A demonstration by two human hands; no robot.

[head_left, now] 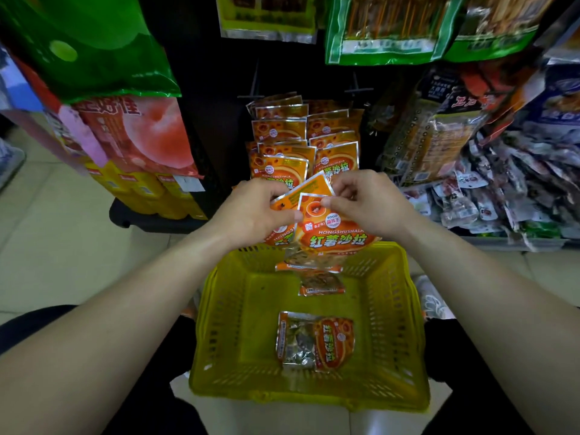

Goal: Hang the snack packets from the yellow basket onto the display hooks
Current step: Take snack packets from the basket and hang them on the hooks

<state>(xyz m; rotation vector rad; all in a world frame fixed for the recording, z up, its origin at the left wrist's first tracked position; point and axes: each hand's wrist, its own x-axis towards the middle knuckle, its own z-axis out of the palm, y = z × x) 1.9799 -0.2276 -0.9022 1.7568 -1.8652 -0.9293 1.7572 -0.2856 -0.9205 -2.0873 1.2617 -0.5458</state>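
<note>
Over the far rim of the yellow basket [405, 312] I hold a small bunch of orange snack packets [332, 233]. My left hand [251, 211] grips their left edge. My right hand [370, 202] pinches the top of the front packet. One orange packet [315, 340] lies flat on the basket floor, and a smaller one [320, 282] shows near the far wall. Two rows of the same orange packets [282, 130] hang on the display hooks just behind my hands.
Green bags [386, 29] hang above the hooks. Red and yellow packs [141, 136] stand to the left, dark and silver snack bags [489, 189] pile up on the right. Bare hook ends [254, 89] stick out above the orange rows. Beige floor tiles lie around the basket.
</note>
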